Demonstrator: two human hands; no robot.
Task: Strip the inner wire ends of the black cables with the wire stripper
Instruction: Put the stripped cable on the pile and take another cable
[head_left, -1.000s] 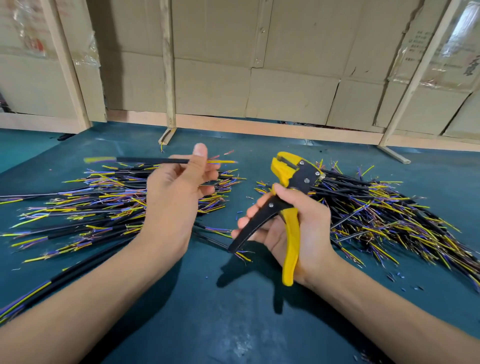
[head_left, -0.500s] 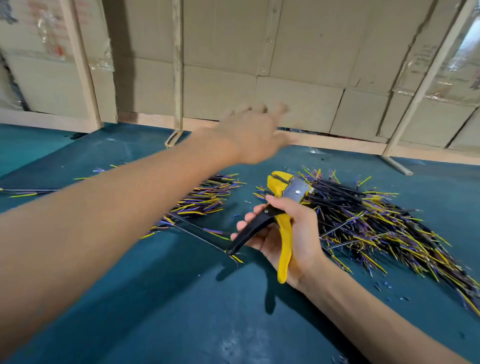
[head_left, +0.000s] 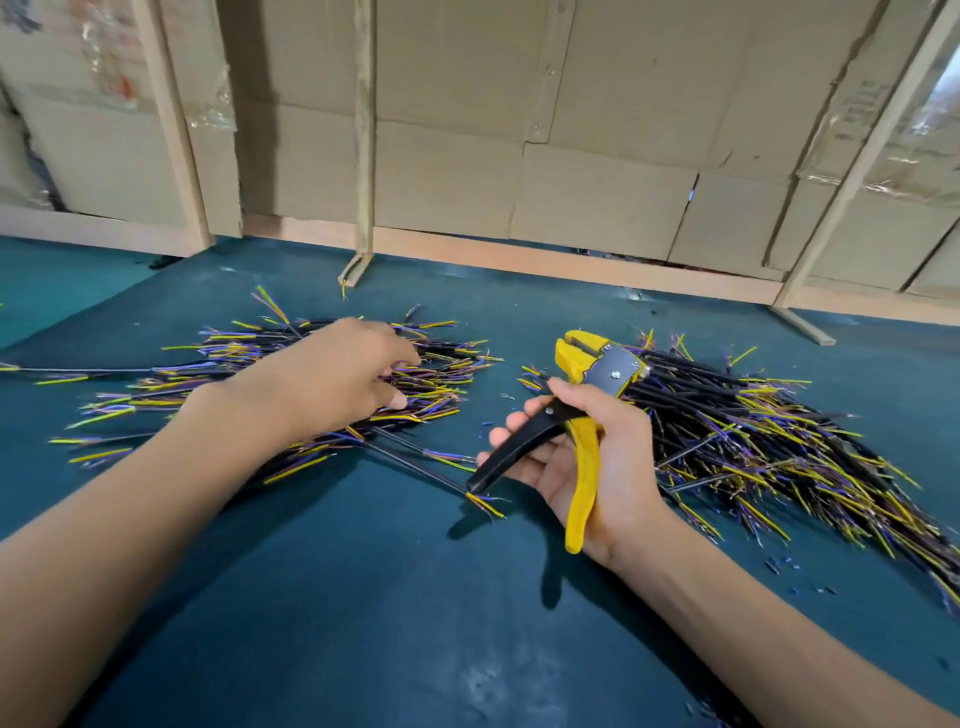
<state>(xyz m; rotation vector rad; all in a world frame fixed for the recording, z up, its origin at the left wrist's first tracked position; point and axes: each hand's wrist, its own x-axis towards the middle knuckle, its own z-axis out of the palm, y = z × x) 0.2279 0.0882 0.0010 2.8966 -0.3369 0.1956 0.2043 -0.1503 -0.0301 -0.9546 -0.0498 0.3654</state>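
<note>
The left hand (head_left: 337, 374) reaches with loosely spread fingers onto the left cable pile (head_left: 291, 395) at mid-left, gripping nothing yet. The right hand (head_left: 587, 457) wraps the wire stripper (head_left: 582, 410), its handles apart, at centre-right. The right cable pile (head_left: 769, 441) is large too; plenty likely remains to strip.

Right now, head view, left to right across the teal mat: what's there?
Left heap of black cables with yellow and purple wire ends → left hand → yellow-and-black wire stripper in right hand → right cable heap.
</note>
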